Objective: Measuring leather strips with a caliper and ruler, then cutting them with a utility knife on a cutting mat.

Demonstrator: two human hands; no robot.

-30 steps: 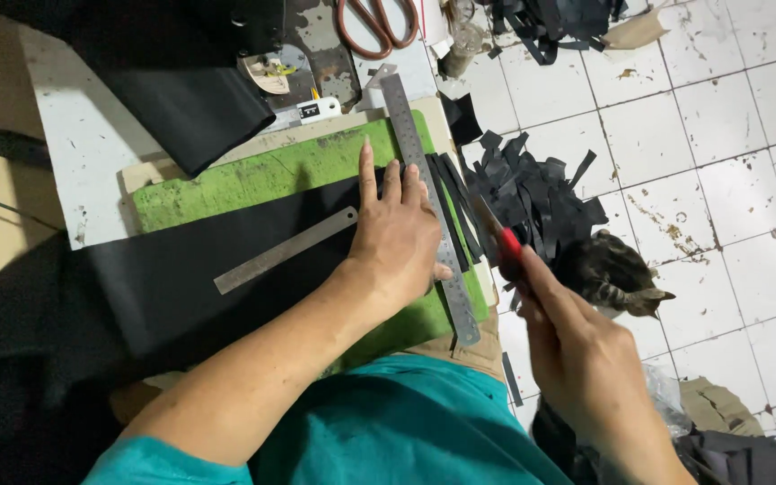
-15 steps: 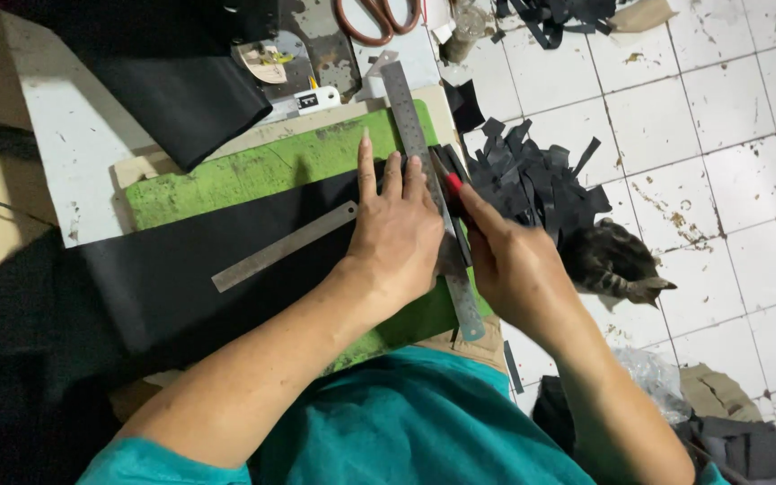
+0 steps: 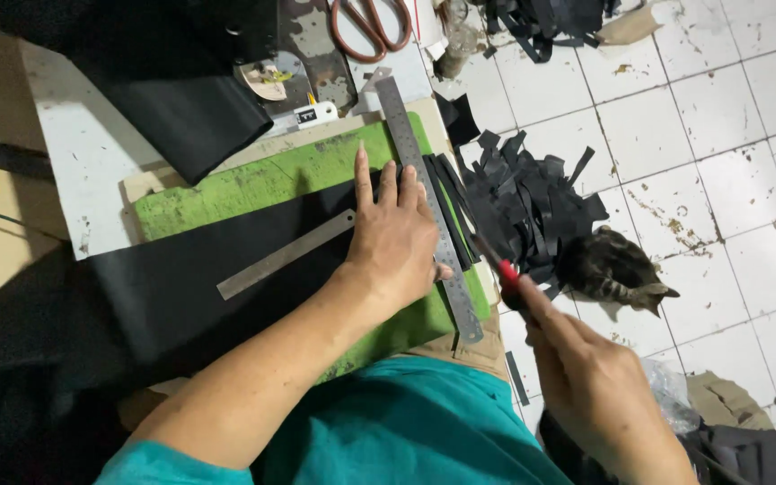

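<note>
- The left hand [image 3: 397,238] lies flat, fingers spread, pressing the long steel ruler [image 3: 428,207] onto the black sheet [image 3: 181,287].
- The right hand [image 3: 586,377] is closed round a red-handled knife [image 3: 500,269], blade at the ruler's near end.
- The sheet looks thin and limp, likely to creep; it wants pinning close beside the cut.
- The counter edge is just right of the ruler; the tiled floor [image 3: 720,135] beyond is open.

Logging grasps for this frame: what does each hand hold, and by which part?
The right hand grips a red-handled cutter by its handle's lower end. The left hand grasps nothing; it presses flat on the long steel ruler and the black sheet.
</note>
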